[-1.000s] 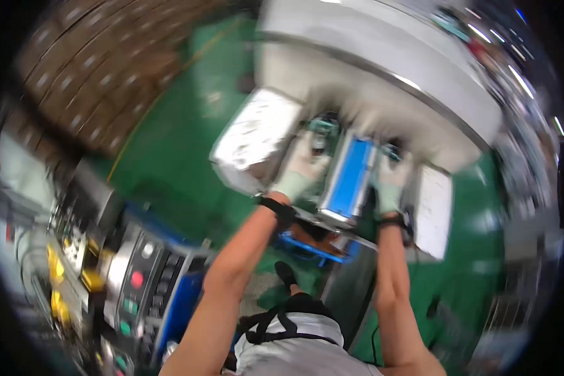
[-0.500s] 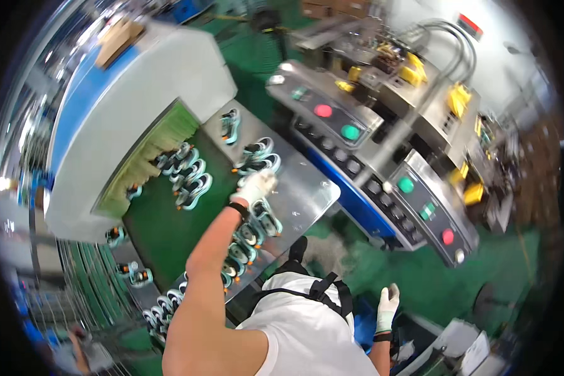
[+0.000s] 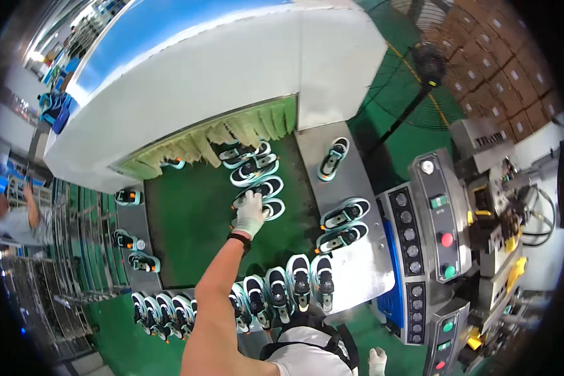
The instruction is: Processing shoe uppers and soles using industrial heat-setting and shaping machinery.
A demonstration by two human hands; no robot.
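Note:
My left hand [image 3: 250, 214], in a white glove, reaches over the green conveyor belt [image 3: 188, 232]. Its fingers close on a black, white and mint sneaker [image 3: 273, 209], partly hidden beneath the hand. Just beyond lie more sneakers in a line: one [image 3: 268, 187] close to the fingertips, another [image 3: 254, 170] farther off, and some under the fabric curtain [image 3: 232, 128]. My right hand [image 3: 377, 362], also gloved, hangs low beside my body at the bottom edge, its fingers loosely extended and nothing visible in it.
A row of sneakers [image 3: 301, 282] stands along the near metal ledge; a pair [image 3: 346, 213] and a single sneaker [image 3: 333, 159] lie on the right ledge. A white machine housing [image 3: 232, 75] rises behind the belt. Right stands a button panel [image 3: 442, 219]; a fan [image 3: 429, 66] is behind.
My view has turned toward the belt. My left hand has moved from the metal ledge to the belt, where another sneaker now lies under it. My right hand still hangs low.

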